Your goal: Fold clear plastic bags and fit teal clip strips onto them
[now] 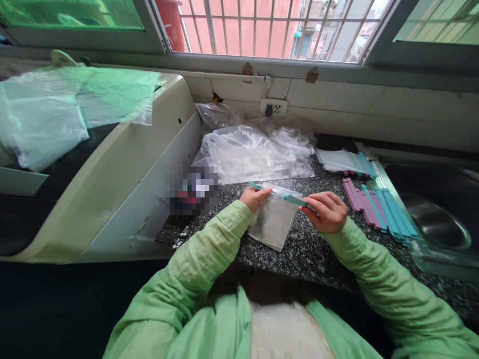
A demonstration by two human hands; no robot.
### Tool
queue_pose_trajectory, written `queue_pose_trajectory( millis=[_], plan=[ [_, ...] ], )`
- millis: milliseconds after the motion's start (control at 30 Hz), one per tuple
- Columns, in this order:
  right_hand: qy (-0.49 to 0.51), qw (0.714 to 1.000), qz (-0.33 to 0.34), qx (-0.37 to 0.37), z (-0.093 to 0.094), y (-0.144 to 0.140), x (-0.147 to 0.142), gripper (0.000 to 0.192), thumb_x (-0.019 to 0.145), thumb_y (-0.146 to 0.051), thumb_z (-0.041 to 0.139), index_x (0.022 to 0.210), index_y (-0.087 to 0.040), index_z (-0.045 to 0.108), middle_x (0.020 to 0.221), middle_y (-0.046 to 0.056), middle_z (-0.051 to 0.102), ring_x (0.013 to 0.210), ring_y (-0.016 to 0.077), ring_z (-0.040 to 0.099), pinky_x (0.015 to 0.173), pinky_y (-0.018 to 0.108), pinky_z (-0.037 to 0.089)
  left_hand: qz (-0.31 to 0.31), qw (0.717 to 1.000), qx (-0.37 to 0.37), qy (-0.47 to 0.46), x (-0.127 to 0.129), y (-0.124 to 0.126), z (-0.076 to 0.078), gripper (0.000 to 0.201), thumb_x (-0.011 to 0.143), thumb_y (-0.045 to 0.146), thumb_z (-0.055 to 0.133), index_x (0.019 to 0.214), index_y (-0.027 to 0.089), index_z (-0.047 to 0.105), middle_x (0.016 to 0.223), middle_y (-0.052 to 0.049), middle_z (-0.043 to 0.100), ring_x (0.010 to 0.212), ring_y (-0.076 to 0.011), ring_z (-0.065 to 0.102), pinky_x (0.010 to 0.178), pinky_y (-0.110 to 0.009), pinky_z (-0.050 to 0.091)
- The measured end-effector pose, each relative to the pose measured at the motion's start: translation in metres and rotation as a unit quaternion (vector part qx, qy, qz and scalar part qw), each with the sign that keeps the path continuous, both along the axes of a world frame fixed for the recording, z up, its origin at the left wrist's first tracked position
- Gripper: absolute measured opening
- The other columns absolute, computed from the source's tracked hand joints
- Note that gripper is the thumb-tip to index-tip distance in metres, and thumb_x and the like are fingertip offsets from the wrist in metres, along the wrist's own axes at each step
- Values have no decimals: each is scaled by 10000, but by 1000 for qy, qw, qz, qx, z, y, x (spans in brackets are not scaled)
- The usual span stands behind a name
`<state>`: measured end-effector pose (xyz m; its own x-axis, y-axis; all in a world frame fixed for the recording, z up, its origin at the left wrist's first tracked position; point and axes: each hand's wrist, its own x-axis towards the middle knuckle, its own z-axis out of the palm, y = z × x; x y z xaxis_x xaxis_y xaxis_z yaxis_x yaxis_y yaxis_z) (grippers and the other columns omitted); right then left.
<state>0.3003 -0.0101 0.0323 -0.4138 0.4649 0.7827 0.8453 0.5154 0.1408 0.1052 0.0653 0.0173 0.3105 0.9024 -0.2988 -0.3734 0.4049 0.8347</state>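
Roughly from the left: a white machine housing (123,169) fills the 9 o'clock side, with thin plastic sheets (45,117) draped over its top. Next, a blurred-out patch at the edge of the speckled stone surface (310,249). A heap of clear empty bags (247,152) lies at 12 o'clock from the hands.

Left hand (254,198): fingers closed, pinching the left end of the teal clip (284,195) along the top of a small clear bag (275,219). Right hand (326,212): fingers closed on the right end of the same clip. The bag hangs from the clip, low over the surface at centre, its bottom corner toward 6 o'clock and seemingly resting on the stone. The clip's long axis runs about 10 to 4 o'clock, left end slightly farther from the person; the bag mouth faces 12 o'clock.

Progress, as a judgement: the clip looks seated across the full mouth, so this bag seems nearly closed. Cannot tell if it is fully pressed shut.

At 3 o'clock lie loose purple clips (361,204) and blue clips (392,214), unused, side by side. A stack of flat bags (342,160) sits at 1 o'clock. Far right, a steel sink (437,219).
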Motion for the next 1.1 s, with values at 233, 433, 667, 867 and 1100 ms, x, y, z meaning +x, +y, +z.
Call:
queue_pose_trajectory(
  millis=[233, 433, 667, 867, 1100],
  plan=[
    [-12, 1000, 7, 3, 1, 1, -1, 112, 744, -268, 614, 840, -212, 633, 725, 28, 667, 653, 142, 576, 621, 269, 486, 2, 1000, 8, 5, 1, -2, 6, 331, 337, 279, 807, 440, 123, 534, 391, 44, 496, 386, -43, 415, 413, -189, 302],
    [-21, 1000, 2, -15, -2, 1, -1, 118, 763, -268, 589, 849, -208, 643, 724, 29, 669, 654, 136, 577, 621, 268, 476, 1, 999, 32, 14, 0, 0, -2, 334, 361, 299, 798, 442, 123, 526, 391, 46, 470, 384, -39, 388, 406, -191, 274],
    [-20, 1000, 17, -6, -5, 2, -2, 137, 762, -251, 590, 878, -194, 637, 728, 34, 665, 656, 136, 555, 617, 270, 447, 0, 999, 45, 29, 0, 5, -10, 338, 394, 297, 787, 428, 122, 499, 374, 62, 418, 365, -24, 335, 398, -186, 232],
    [-29, 999, 7, -21, -8, 3, -1, 168, 776, -251, 573, 919, -189, 635, 744, 40, 660, 684, 142, 547, 640, 278, 427, 1, 999, 39, 30, 0, 4, -11, 312, 438, 264, 778, 444, 126, 499, 366, 68, 403, 361, -27, 334, 397, -183, 230],
    [-35, 999, 13, -11, -7, 4, -5, 143, 764, -224, 586, 885, -170, 640, 733, 46, 657, 680, 149, 534, 626, 285, 409, 18, 996, 65, 58, 0, 5, -15, 299, 434, 288, 768, 442, 125, 517, 396, 59, 426, 404, -39, 353, 431, -195, 246]
  ],
)
